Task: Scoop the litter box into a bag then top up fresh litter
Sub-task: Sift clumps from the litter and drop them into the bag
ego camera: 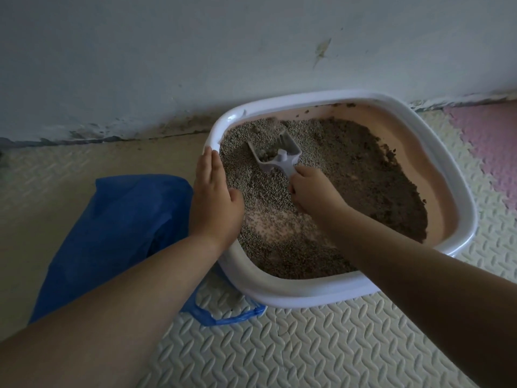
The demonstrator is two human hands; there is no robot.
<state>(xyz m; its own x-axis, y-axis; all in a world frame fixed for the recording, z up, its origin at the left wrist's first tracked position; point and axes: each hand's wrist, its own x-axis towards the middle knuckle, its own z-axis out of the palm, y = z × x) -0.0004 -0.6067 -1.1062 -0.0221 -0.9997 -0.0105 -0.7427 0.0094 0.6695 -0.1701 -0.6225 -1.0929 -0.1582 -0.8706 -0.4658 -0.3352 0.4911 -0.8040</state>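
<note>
A white-rimmed litter box with a pink inside stands on the floor mat against the wall. Grey-brown litter covers most of its bottom, with a bare pink patch near the front. My right hand is closed around the handle of a grey plastic scoop, whose blade is dug into the litter at the back left. My left hand lies flat on the box's left rim, fingers together. A blue plastic bag lies on the floor left of the box, its handle loop by the front corner.
A pale wall with a dirty, flaking base runs just behind the box. The floor is textured cream foam matting, with a pink tile at the right.
</note>
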